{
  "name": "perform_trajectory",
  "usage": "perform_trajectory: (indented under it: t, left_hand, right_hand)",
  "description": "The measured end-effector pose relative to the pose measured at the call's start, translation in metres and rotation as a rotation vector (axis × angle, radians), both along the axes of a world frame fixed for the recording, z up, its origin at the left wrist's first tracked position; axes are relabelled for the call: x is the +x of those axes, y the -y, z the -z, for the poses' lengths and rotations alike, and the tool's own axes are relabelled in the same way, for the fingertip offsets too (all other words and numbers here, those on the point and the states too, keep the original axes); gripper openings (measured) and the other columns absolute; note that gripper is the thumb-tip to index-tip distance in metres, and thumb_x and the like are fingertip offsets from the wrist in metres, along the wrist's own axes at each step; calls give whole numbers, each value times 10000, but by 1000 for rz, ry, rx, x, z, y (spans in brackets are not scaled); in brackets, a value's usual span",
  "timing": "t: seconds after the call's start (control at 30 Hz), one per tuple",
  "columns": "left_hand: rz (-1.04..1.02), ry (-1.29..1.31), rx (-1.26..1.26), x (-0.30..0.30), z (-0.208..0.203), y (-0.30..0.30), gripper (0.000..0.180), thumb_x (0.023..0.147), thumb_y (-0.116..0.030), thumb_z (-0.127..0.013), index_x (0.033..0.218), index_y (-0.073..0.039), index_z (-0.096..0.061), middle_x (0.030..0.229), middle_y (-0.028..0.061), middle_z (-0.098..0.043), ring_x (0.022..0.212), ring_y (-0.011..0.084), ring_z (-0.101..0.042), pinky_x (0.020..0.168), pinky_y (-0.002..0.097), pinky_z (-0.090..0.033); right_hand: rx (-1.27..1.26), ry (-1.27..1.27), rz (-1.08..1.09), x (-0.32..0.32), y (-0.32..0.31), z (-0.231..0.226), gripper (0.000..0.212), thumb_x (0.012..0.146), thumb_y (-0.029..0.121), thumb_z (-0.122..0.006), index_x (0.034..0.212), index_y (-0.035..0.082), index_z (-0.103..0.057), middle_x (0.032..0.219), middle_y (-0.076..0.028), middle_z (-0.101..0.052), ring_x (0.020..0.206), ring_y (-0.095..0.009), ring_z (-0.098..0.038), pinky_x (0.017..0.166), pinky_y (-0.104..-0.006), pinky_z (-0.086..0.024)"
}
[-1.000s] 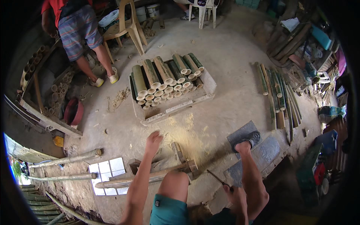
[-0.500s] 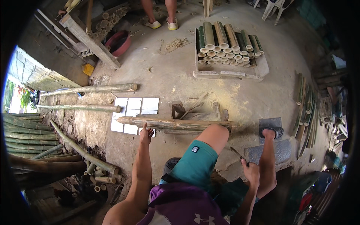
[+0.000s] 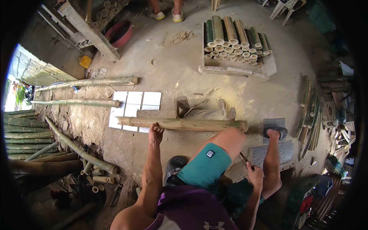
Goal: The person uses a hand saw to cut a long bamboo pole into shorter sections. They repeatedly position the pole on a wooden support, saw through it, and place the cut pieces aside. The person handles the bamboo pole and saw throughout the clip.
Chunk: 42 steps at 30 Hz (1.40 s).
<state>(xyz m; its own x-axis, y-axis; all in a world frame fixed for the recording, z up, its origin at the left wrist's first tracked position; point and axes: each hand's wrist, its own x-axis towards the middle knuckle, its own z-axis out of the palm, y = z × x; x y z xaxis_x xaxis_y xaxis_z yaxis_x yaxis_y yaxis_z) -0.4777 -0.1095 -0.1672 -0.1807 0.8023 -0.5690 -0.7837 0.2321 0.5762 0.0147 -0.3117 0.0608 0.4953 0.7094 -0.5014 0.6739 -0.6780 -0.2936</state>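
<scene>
bamboo pole (image 3: pixel 207 125) lies crosswise in front of me: left end over the near edge of the white tiles (image 3: pixel 134 98), the rest running off to their right. left hand (image 3: pixel 156 135) is at the pole's near side, by the tiles' near right corner, fingers curled and touching the skin; can't tell if they hook underneath or just rest. right hand (image 3: pixel 254 174) is well right of the tiles and closer to me, fingers wrapped round the handle of a slim bladed tool (image 3: pixel 243 158); blade type unclear. left knee (image 3: pixel 234 135) overlaps the pole end away from the tiles; can't tell if it bears weight.

handling, my read: cut tubes (image 3: pixel 218 31) in the crate (image 3: pixel 226 70), beyond and right of the tiles, show hollow ends, so the pole's probably hollow too: fairly light for its length, stiff, hardly any flex. smooth skin could be slick, round section likes to roll, grain may split lengthwise. best hold: palm over the top, full wrap, beside the node ring right of the tiles, not at the tip over them. mind splinters at cut ends.
</scene>
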Motion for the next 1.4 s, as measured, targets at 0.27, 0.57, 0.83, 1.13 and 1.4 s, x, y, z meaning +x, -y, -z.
perform_trajectory:
  t: [0.27, 0.57, 0.83, 1.13, 1.4]
  left_hand:
    - [-89, 149, 4, 25, -19, 12, 393, 885, -371, -782, 1126, -116, -605, 1144, 49, -615, 1117, 245, -586, 1044, 470, -440]
    - [-2, 70, -15, 39, -38, 10, 434, 875, -386, -805, 1178, -138, -617, 1264, 27, -567, 1209, 211, -521, 1065, 448, -389]
    - [-66, 169, 26, 49, -53, 2, 329, 883, -319, -782, 1107, -131, -631, 1133, 24, -640, 1129, 244, -578, 1080, 458, -397]
    - [-43, 188, 30, 56, -57, -2, 256, 870, -283, -772, 1038, -142, -641, 1089, 51, -618, 1027, 228, -576, 967, 422, -438]
    - [-76, 264, 53, 46, -36, 0, 160, 840, -213, -719, 974, -127, -703, 1065, 49, -686, 1081, 266, -603, 1053, 497, -426]
  right_hand:
    - [-26, 59, 1, 8, 2, 7, 712, 969, 598, -555, 878, -93, -700, 832, -314, -667, 870, -496, -656, 782, -520, -493]
    - [-15, -17, 70, 18, 9, 20, 740, 974, 609, -554, 789, -99, -664, 705, -280, -634, 744, -437, -663, 718, -496, -486]
    - [-6, 29, 30, 25, 14, 24, 776, 964, 649, -519, 858, -99, -695, 807, -321, -659, 872, -500, -651, 818, -527, -487]
    - [45, 75, 50, 20, 15, 18, 746, 960, 639, -550, 772, -73, -667, 729, -265, -653, 791, -431, -679, 756, -476, -502]
    - [40, 79, 31, 14, 13, 11, 768, 946, 666, -538, 806, -75, -683, 786, -305, -655, 864, -467, -669, 800, -495, -505]
